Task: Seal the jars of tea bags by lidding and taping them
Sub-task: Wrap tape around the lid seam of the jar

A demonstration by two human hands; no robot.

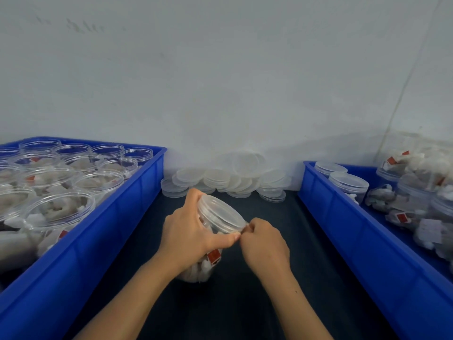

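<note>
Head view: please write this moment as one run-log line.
left hand grips lidded jar | right hand pinches at lid rim, tape not discernible | spare lids behind | open jars in left bin

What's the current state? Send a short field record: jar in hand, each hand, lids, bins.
jar in hand: lidded jar, tilted, tea bags inside
left hand: left hand grips the jar around its neck
right hand: right hand pinches at the lid's rim; tape too clear to confirm
spare lids: loose pile by the wall
left bin: left bin, open filled jars
right bin: right bin, lidded jars
</note>
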